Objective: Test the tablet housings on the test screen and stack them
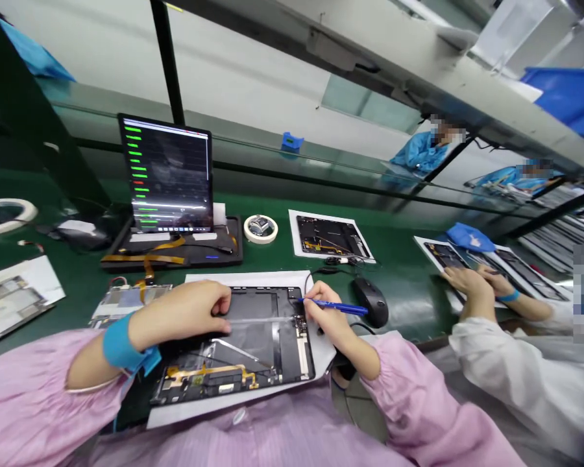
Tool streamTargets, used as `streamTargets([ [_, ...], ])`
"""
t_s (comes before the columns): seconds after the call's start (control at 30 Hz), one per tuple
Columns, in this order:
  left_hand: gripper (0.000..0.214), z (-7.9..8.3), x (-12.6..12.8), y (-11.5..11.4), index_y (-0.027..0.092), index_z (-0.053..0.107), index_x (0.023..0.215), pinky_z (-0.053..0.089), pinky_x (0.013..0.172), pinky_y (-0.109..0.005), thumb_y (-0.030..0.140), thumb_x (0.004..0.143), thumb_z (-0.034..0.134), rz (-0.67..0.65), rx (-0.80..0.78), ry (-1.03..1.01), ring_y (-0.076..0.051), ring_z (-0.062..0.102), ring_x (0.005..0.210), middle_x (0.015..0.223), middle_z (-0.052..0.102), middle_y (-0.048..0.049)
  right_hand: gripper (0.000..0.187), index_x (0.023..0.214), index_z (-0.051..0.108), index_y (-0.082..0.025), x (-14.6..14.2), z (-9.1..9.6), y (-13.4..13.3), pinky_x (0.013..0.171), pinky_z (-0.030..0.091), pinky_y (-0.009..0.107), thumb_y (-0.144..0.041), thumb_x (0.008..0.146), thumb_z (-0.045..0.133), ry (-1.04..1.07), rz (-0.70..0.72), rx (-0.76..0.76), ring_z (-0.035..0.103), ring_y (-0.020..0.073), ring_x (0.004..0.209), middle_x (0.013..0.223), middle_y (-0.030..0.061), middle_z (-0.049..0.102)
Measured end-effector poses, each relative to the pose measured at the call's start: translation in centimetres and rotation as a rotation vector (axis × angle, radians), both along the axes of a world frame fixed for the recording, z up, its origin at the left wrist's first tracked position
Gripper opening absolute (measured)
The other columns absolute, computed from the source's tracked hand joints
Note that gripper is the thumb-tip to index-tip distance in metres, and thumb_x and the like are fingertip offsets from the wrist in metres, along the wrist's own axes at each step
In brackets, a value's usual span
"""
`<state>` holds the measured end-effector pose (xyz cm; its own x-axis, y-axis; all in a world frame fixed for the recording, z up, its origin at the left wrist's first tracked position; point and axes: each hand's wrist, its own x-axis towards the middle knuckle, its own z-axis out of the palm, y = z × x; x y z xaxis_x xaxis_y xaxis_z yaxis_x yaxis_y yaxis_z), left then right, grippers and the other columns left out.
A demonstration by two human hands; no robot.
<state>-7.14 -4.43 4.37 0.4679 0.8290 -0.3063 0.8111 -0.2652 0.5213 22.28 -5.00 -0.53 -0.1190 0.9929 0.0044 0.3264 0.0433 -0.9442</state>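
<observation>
In front of me an opened tablet-like device [253, 337] lies on a white sheet [194, 415], its flat cables and small circuit boards exposed. Over its left part is my left hand [189, 308], thumb and forefinger closed on the end of a narrow translucent strip [260, 320] that stretches right across the housing. My right hand [328, 318] grips a slim blue pen-like tool [340, 307], whose tip reaches the device's upper right edge; whether it is a pen or tweezers I cannot make out. A blue band circles my left wrist.
A lit screen [170, 175] stands on a black base at the back left. Behind the device are a tape roll [261, 229] and another opened device [331, 237]. A black mouse [370, 302] sits to the right. Farther right, a co-worker's hands [472, 285] work on similar parts.
</observation>
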Motion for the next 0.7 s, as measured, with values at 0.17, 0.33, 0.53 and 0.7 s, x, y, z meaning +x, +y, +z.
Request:
streamTargets([
  [0.17,0.022,-1.0,0.4,-0.4,0.022,0.052,0.074,0.029,0.056,-0.026,0.036,0.064,0.068,0.024,0.022,0.075,-0.018,0.055,0.068,0.072,0.061,0.0014,0.01,0.065,0.046,-0.022,0.0,0.0,-0.2,0.047,0.031,0.022,-0.019,0.071,0.054,-0.126,-0.035,0.073,0.041,0.0092,0.044,0.05,-0.0079,0.044],
  [0.33,0.024,-0.8,0.3,-0.6,0.022,0.05,0.073,0.028,0.055,-0.027,0.038,0.066,0.067,0.042,0.021,0.102,-0.018,0.055,0.065,0.071,0.061,0.0006,0.009,0.07,0.048,-0.022,-0.1,0.0,-0.1,0.05,0.033,0.023,-0.023,0.076,0.054,-0.143,0.022,0.067,0.043,0.0106,0.049,0.053,-0.0072,0.046],
  [0.53,0.03,-0.7,0.3,-0.7,0.021,0.046,0.062,0.025,0.053,-0.028,0.044,0.069,0.064,0.03,0.01,0.173,-0.019,0.053,0.061,0.066,0.061,-0.0009,0.009,0.066,0.048,-0.021,-0.2,-0.3,-0.2,0.054,0.035,0.023,-0.02,0.074,0.053,-0.231,-0.003,0.171,0.046,0.0113,0.055,0.059,-0.0049,0.048],
  [0.7,0.027,-0.6,0.2,-0.3,0.021,0.049,0.061,0.026,0.052,-0.028,0.043,0.067,0.064,0.028,-0.01,0.139,-0.018,0.053,0.06,0.064,0.061,-0.0004,0.011,0.064,0.045,-0.022,-0.1,1.2,0.2,0.051,0.034,0.022,-0.021,0.074,0.05,-0.32,0.035,0.26,0.047,0.0109,0.052,0.057,-0.0045,0.05],
])
